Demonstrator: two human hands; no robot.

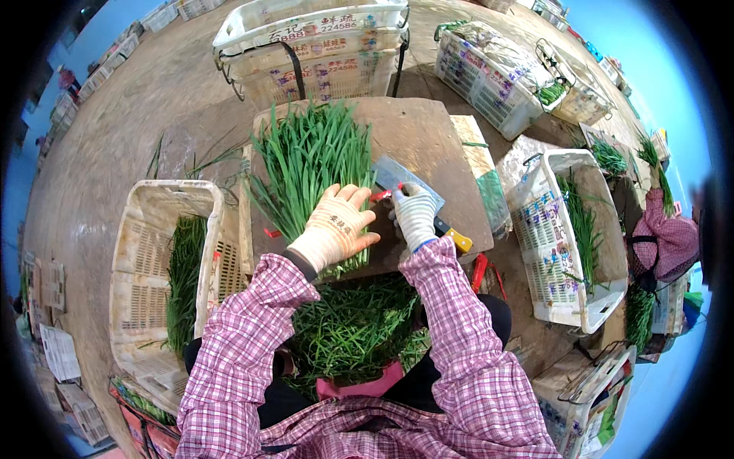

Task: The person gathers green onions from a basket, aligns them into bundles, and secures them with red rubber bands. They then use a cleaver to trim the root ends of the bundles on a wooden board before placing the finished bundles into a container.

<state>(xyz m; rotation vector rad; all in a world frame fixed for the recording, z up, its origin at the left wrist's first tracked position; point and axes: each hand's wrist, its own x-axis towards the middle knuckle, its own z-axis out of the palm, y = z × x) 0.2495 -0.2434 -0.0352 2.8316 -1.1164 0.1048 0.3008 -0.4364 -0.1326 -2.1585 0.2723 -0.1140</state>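
Observation:
A bundle of green garlic chives point(318, 149) lies on a worn wooden board point(413, 129), leaves pointing away from me and cut stem ends toward me. My left hand point(335, 226), in a pale knitted glove, rests flat on the stems with its fingers spread. A red tie strip point(381, 195) emerges at the bundle's right side, and a bit of red also shows at its left edge. My gloved right hand point(415, 213) pinches the strip's right end. Beneath that hand lies a cleaver point(410, 178) with a yellow-and-black handle, blade flat on the board.
Trimmed leaves fill a pink container point(358, 383) between my knees. Plastic crates with chives stand left point(129, 252) and right point(545, 258). Stacked crates point(338, 72) rise beyond the board. More red strips point(480, 272) hang at its right corner. A co-worker point(665, 241) holding chives sits far right.

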